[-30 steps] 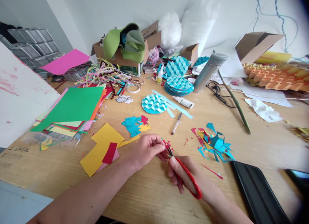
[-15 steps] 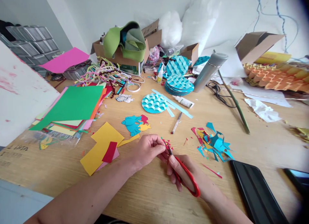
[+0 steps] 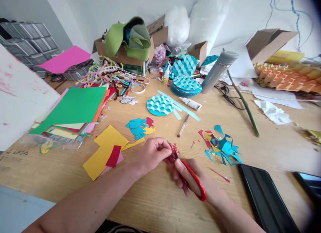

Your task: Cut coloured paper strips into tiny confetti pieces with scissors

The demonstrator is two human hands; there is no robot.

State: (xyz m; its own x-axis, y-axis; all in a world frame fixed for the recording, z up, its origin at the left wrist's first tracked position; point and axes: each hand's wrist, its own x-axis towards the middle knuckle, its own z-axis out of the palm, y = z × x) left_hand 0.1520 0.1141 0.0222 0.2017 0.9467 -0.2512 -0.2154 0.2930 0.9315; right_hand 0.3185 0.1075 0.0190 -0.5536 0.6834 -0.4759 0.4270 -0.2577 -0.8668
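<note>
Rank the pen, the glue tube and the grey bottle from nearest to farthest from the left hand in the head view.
From the left hand:
1. Pen, just beyond the hand, slightly right.
2. Glue tube, farther back, beside the blue strips.
3. Grey bottle, leaning at the back right.

Desk's a proper craft mess: stack of coloured paper (image 3: pixel 75 110) with a green sheet on top near the left edge, yellow paper pieces (image 3: pixel 105 149) just in front of it. Mid-desk there's a round blue wave disc (image 3: pixel 159 105), a blue paper fish cutout (image 3: pixel 136 127) and a pen (image 3: pixel 183 125). Pile of blue offcuts (image 3: pixel 223 146) toward the right, grey bottle (image 3: pixel 218 72) further back, black tray (image 3: pixel 265 199) at the near right corner.
</note>
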